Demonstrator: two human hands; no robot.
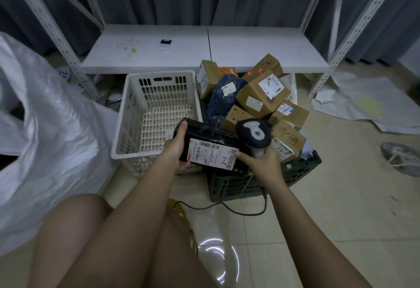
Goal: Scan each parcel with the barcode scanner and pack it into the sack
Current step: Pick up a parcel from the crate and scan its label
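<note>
My left hand [179, 146] grips the left end of a black parcel [204, 133] with a white shipping label [213, 154] facing up. My right hand [261, 162] holds the handle of the barcode scanner [253, 134], whose dark head sits just right of the parcel, and its thumb touches the label's right edge. The white woven sack [45, 128] stands open at the left. A dark crate [261, 181] behind my hands holds several cardboard parcels [263, 93] and a blue bagged parcel [223, 96].
A cream plastic basket [156, 115] stands between the sack and the dark crate. A white metal shelf [204, 46] with a small device [165, 44] runs behind. The scanner's cable [227, 208] trails over the tiled floor. White sheets [363, 103] lie at the right.
</note>
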